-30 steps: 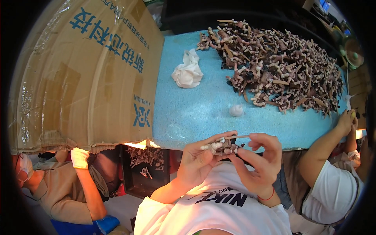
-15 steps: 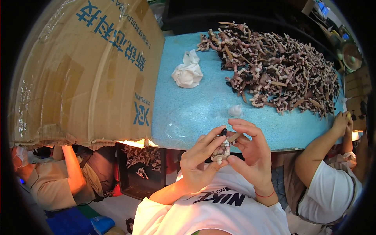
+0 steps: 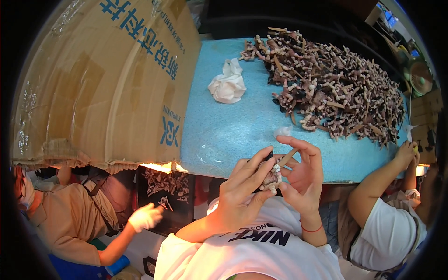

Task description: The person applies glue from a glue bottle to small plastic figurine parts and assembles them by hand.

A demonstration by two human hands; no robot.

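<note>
At lower centre I see the left hand (image 3: pixel 239 191) pinching the toy figurine (image 3: pixel 272 180), its tan blade (image 3: pixel 287 157) slanting upper-right toward the loosely curled, finger-parted right hand (image 3: pixel 305 186).

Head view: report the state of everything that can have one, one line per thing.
Small figure, held, its tan strip angled up to the right.
Left grip, closed on the figure.
Right grip, partly curled beside it, contact unclear.
Figure pile, heaped loosely.
White tissue, crumpled.
Small white wad, bunched up.
Blue tabletop, partly covered.
Black tray, open, partly filled.
Cardboard box, taped, lower edge ragged.
</note>
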